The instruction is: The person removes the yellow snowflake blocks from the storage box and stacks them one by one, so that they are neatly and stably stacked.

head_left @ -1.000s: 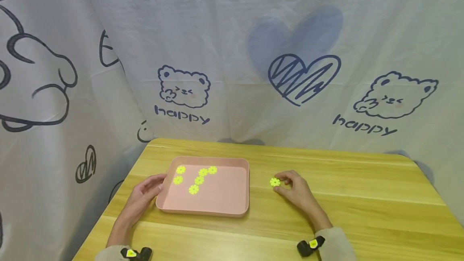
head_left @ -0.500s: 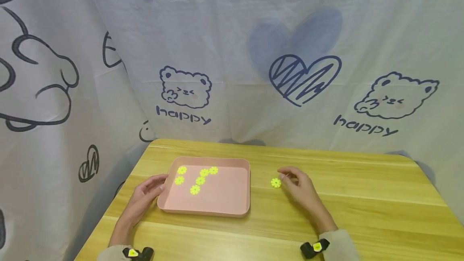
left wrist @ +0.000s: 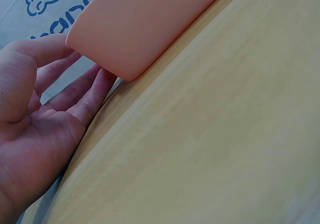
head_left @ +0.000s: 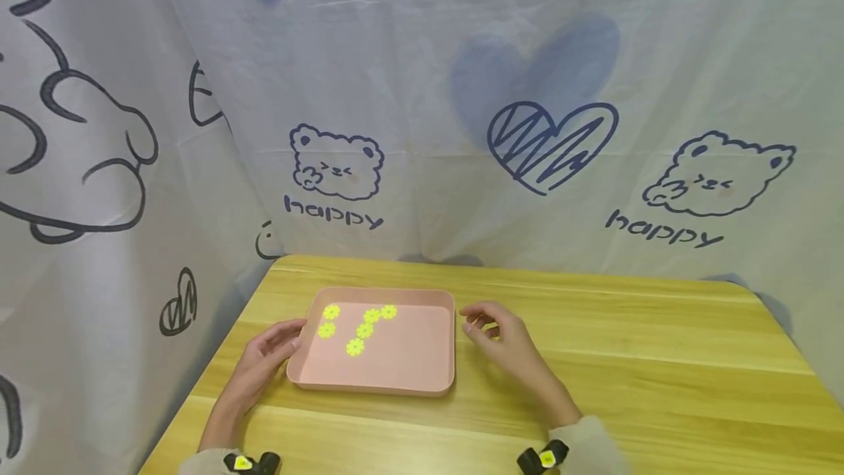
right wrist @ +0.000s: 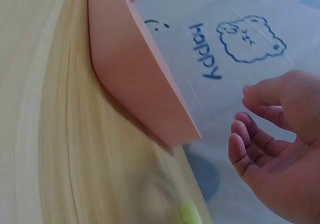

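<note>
A shallow pink tray [head_left: 409,358] stands on the table, with several flat yellow flower-shaped discs [head_left: 365,330] inside: two at the left, the others in a slanting row. My left hand [head_left: 260,358] touches the tray's left end with relaxed fingers. In the left wrist view its fingers [left wrist: 92,91] lie at the tray's outer wall and corner. My right hand [head_left: 504,339] hovers just right of the tray, fingers loosely bent and nothing between them. Another yellow disc [right wrist: 190,213] appears blurred on the table low in the right wrist view; the right hand hides it in the head view.
The wooden table [head_left: 659,358] extends to the right of the tray. A white curtain [head_left: 422,94] printed with hearts and bears hangs behind the table and along its left side. Each wrist wears a small black camera [head_left: 543,457].
My right hand pinched the loose disc, let go of it on the table, and has moved left toward the tray, now covering the disc. The left hand and tray have stayed in place.
</note>
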`<state>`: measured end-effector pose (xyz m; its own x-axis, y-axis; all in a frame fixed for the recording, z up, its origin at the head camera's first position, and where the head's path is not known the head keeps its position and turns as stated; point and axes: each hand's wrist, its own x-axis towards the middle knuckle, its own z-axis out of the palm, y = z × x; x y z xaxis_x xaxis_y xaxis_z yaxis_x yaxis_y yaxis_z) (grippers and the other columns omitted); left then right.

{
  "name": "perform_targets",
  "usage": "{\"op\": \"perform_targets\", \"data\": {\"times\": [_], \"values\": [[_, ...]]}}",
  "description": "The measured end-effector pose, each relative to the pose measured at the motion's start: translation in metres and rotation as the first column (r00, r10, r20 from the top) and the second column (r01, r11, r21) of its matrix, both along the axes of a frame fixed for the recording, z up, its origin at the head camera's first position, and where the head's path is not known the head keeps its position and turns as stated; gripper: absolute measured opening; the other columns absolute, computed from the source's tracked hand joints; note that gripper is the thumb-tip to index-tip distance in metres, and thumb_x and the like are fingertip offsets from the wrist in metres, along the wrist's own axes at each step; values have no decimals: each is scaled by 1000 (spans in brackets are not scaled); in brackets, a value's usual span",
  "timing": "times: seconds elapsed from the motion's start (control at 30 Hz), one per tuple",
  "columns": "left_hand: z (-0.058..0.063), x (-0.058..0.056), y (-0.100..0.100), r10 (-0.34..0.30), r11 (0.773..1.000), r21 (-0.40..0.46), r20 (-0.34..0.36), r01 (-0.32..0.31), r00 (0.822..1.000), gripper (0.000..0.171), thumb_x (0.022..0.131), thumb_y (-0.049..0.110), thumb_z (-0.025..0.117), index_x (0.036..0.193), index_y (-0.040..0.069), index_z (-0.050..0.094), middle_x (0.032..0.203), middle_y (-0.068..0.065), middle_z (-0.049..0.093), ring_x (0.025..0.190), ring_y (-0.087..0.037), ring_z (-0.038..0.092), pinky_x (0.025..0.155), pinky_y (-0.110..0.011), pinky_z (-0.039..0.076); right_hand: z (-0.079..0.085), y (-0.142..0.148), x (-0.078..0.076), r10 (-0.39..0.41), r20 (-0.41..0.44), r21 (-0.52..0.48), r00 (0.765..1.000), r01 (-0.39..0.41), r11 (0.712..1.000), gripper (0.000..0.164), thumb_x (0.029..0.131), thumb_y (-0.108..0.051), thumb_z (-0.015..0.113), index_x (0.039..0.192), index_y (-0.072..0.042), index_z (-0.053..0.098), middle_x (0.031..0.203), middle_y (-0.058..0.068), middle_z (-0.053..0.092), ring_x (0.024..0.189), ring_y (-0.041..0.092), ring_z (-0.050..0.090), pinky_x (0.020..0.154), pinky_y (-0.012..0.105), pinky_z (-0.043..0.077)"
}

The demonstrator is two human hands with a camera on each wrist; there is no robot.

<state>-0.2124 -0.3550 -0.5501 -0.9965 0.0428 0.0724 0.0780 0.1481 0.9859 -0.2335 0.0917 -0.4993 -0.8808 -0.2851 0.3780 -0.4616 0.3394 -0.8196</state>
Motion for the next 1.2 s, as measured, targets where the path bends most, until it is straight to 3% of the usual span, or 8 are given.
{"op": "perform_targets", "data": {"times": [0.3,0.53,0.87,1.13,1.2], "values": [[0,0,-1,2,1000,4,-1,-2,1000,49,104,15,63,145,-8,48,146,-25,51,121,-4,59,101,-18,48,3,-39,-8,92,15,9,996,-93,996,20,95,-5,72,115,-5,71,104,12,66,92,22,61,77,28,58],[-1,0,0,9,1000,13,2,-9,1000,49,104,15,64,144,-8,49,142,-17,57,120,-3,59,99,-18,49,2,-68,-24,127,9,100,992,-127,987,28,95,-4,71,122,-2,68,112,15,66,97,25,63,83,34,59],[0,-1,1,29,1000,-12,14,-29,999,50,103,17,66,144,-7,50,144,-22,54,119,-2,59,99,-17,49,4,-100,-46,153,85,225,985,-169,960,34,96,-7,69,129,0,66,124,16,65,112,31,62,91,38,57],[-1,0,1,18,1000,7,11,-18,1000,50,103,16,64,144,-8,49,145,-22,54,119,-2,60,99,-18,49,-4,-120,-57,146,151,317,978,-188,930,37,95,-3,65,132,-2,65,109,14,63,92,20,55,81,33,51],[-2,0,1,17,1000,14,0,-17,1000,49,103,15,64,144,-8,50,144,-23,54,119,-3,60,99,-18,50,-6,-125,-59,143,146,344,979,-186,921,37,95,-2,64,132,-3,65,111,13,64,96,20,56,87,34,52]]}}
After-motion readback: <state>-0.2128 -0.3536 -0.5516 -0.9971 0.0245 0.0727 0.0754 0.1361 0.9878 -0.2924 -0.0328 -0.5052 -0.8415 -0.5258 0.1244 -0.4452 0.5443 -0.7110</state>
